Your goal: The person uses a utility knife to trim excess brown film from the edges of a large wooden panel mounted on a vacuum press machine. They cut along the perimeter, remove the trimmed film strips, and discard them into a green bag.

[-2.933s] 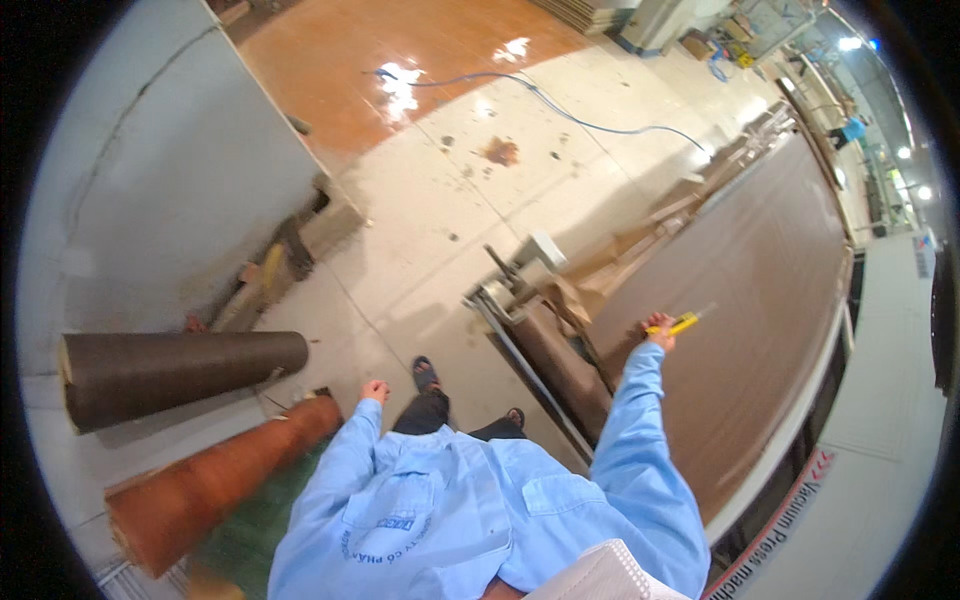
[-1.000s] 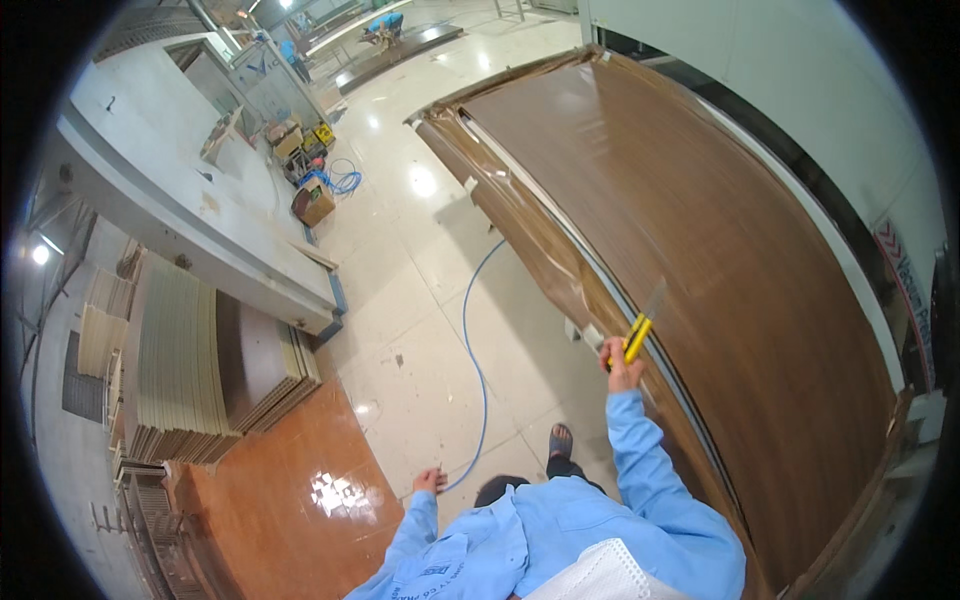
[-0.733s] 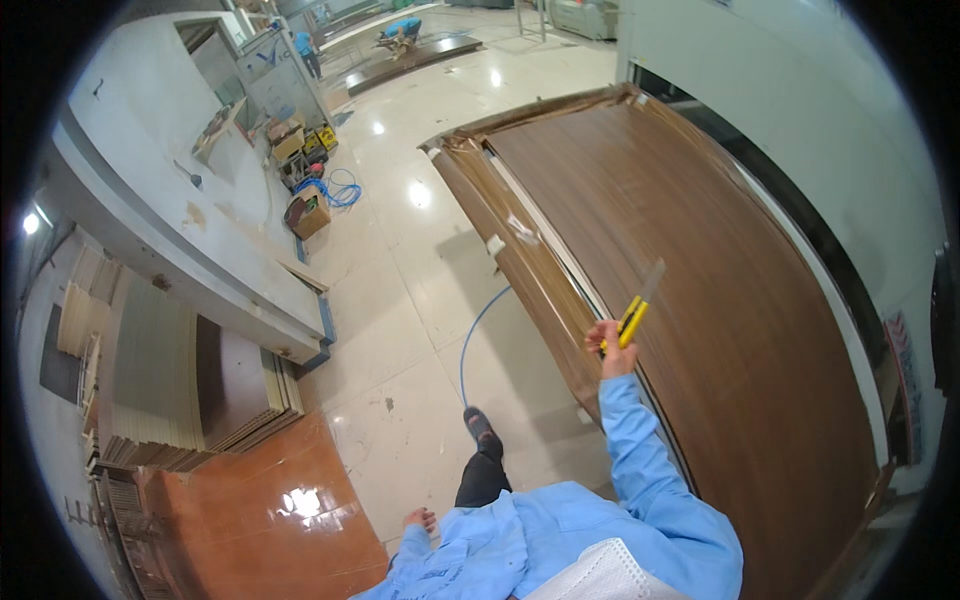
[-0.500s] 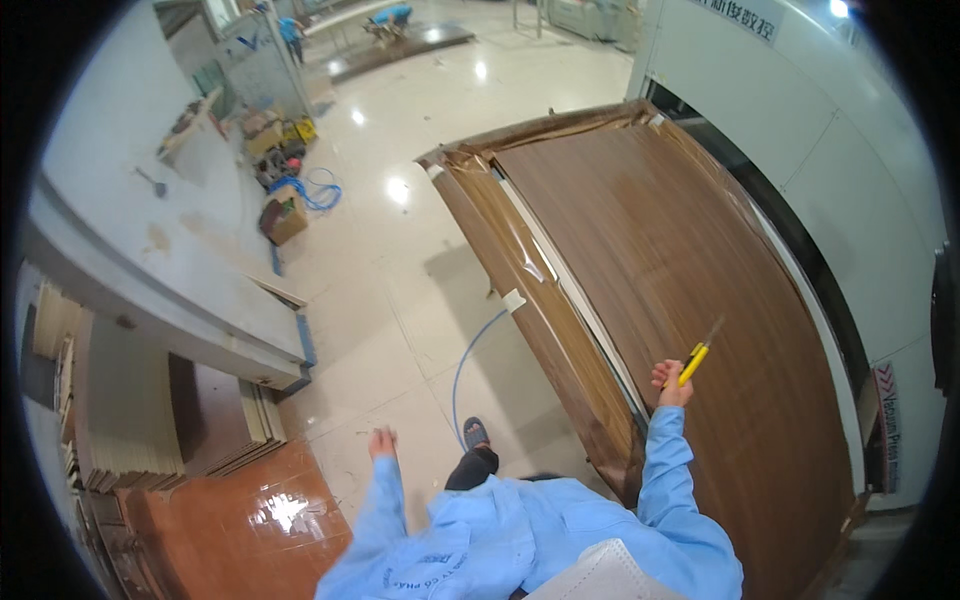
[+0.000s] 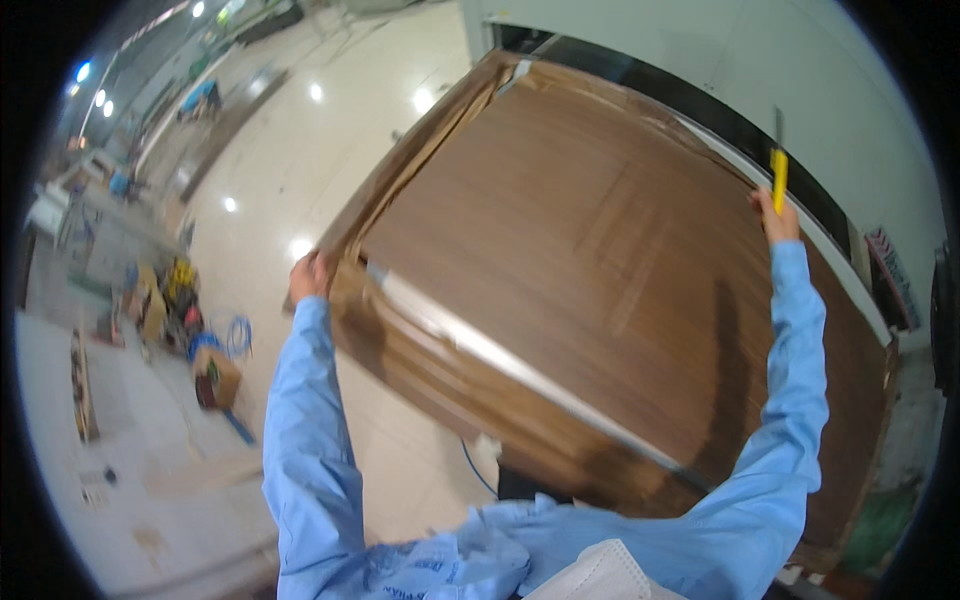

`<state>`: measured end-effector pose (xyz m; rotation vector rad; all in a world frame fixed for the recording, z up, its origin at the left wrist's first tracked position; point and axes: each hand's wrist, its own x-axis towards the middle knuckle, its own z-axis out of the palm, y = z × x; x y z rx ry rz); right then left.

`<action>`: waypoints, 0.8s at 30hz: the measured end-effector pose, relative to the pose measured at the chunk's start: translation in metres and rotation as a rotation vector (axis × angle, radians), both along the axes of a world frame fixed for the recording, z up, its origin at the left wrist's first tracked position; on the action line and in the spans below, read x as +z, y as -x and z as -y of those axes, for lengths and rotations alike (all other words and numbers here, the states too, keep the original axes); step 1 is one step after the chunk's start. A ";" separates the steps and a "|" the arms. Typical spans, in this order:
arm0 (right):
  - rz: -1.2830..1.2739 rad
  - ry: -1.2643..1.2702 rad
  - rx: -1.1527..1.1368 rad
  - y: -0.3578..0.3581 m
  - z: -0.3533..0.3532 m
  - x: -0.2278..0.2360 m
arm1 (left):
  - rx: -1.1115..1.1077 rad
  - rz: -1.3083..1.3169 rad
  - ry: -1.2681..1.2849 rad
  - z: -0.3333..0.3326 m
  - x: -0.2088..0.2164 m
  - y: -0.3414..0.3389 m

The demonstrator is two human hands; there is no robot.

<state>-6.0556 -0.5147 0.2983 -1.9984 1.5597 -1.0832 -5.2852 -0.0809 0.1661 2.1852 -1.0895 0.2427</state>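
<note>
My right hand (image 5: 777,216), raised over the far right side of a big flat panel, is closed around a yellow utility knife (image 5: 780,178). The knife's blade points up and away from me. My left hand (image 5: 308,275) is closed on the near left corner of the brown film-covered frame (image 5: 352,222); its fingertips are partly hidden. Between my arms lies the wide brown wood-grain panel (image 5: 560,210). Loose, shiny brown film (image 5: 420,350) runs along its near edge, next to a pale strip (image 5: 440,318).
A tall grey-white machine (image 5: 640,45) stands beyond the panel, with a dark gap along its base. At the left are a cardboard box (image 5: 215,380), a coiled blue hose (image 5: 238,336) and a white surface (image 5: 130,440). Pale glossy floor (image 5: 270,190) lies between.
My left hand has risen from my side to the frame's corner. The right hand has carried the knife outward to the panel's far right side. My view has turned, and I stand farther along the panel.
</note>
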 end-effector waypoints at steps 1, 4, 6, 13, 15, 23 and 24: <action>-0.083 0.047 -0.023 -0.026 0.050 -0.008 | 0.061 0.048 -0.127 0.033 -0.006 -0.033; -0.030 -0.047 -0.208 -0.110 0.154 -0.081 | 0.164 0.189 -0.354 0.102 -0.045 -0.111; -0.012 -0.104 -0.329 -0.165 0.199 -0.141 | 0.171 0.085 -0.464 0.139 -0.079 -0.150; -0.287 -0.083 -0.239 -0.285 0.308 -0.252 | 0.085 0.112 -0.597 0.156 -0.164 -0.171; -0.391 -0.116 -0.239 -0.307 0.344 -0.265 | 0.084 0.097 -0.530 0.153 -0.165 -0.166; -0.583 -0.252 -0.274 -0.339 0.403 -0.298 | 0.079 0.129 -0.572 0.162 -0.139 -0.150; -0.570 -0.203 -0.270 -0.338 0.404 -0.300 | 0.065 0.114 -0.563 0.162 -0.137 -0.150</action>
